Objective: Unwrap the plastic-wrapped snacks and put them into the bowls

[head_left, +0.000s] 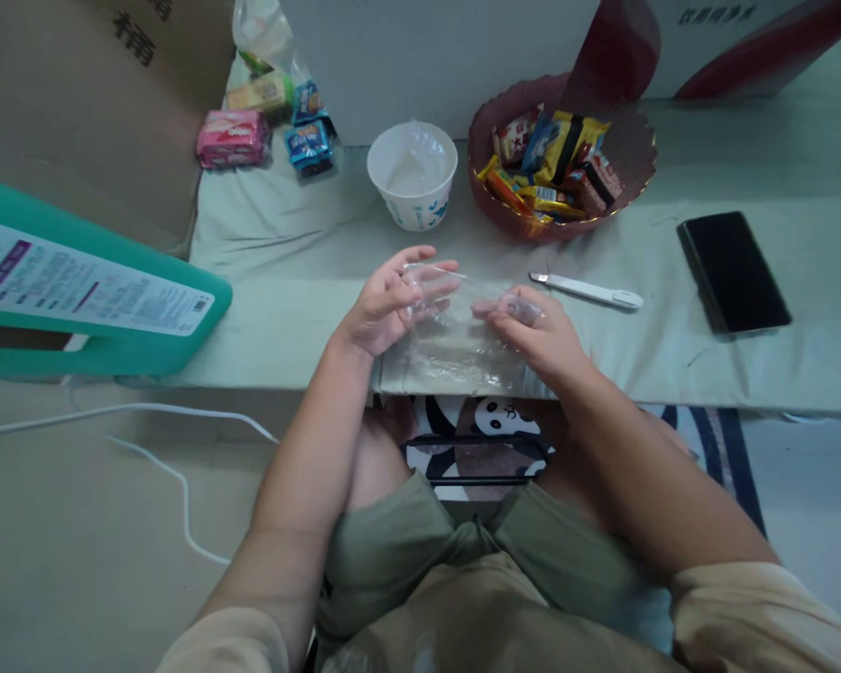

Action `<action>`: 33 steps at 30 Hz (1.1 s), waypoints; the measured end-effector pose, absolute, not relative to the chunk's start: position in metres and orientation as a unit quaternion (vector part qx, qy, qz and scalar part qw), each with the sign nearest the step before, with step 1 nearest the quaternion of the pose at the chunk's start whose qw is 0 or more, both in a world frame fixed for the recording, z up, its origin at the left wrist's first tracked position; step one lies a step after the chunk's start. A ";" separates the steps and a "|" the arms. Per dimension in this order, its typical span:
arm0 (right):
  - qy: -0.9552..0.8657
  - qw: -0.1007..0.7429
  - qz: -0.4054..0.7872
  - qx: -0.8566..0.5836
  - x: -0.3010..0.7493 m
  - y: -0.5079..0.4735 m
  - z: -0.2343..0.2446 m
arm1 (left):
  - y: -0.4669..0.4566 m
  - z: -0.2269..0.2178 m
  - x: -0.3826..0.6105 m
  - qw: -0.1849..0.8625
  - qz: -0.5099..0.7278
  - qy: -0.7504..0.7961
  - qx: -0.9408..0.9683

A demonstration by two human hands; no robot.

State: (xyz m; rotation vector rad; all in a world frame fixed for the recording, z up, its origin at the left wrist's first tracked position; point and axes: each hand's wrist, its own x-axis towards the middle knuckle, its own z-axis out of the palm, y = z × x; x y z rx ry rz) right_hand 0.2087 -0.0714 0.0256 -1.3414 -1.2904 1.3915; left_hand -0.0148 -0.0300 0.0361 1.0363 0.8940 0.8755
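Note:
A clear plastic bag (463,360) spans the space between my two hands, above the front edge of the table. My left hand (399,304) has its fingers stretched and spread, with the thin film lying against them near the bag's upper edge. On the other side, my right hand (533,322) is closed, pinching a bunched part of the bag between thumb and fingers. Just beyond my hands stands a white paper tub (413,206) with blue print and clear plastic inside it. Near my right hand lies a white utility knife (589,291), its tip pointing left.
A reddish ribbed bowl (634,154) holds several wrapped snacks. To the right rests a black phone (734,273). Small packets, including a pink pack (233,138), sit at the back left. A green carton (203,313) and white cables (182,408) are at the left.

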 end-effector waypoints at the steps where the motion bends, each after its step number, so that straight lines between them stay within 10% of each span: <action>1: -0.502 0.410 0.543 -0.533 0.209 -0.071 0.027 | -0.030 0.035 -0.016 0.696 0.353 0.400 0.480; 15: -0.488 0.535 0.527 -0.445 0.224 -0.066 0.019 | -0.025 0.039 -0.020 0.697 0.343 0.441 0.449; 23: -0.509 0.436 0.529 -0.521 0.219 -0.064 0.018 | -0.026 0.027 -0.016 0.602 0.380 0.440 0.547; 29: -0.549 0.431 0.438 -0.567 0.207 -0.068 0.025 | -0.030 0.024 -0.011 0.265 0.529 0.604 0.534; 33: -0.531 0.482 0.468 -0.516 0.193 -0.070 0.025 | -0.045 0.025 0.009 0.417 0.460 0.495 0.608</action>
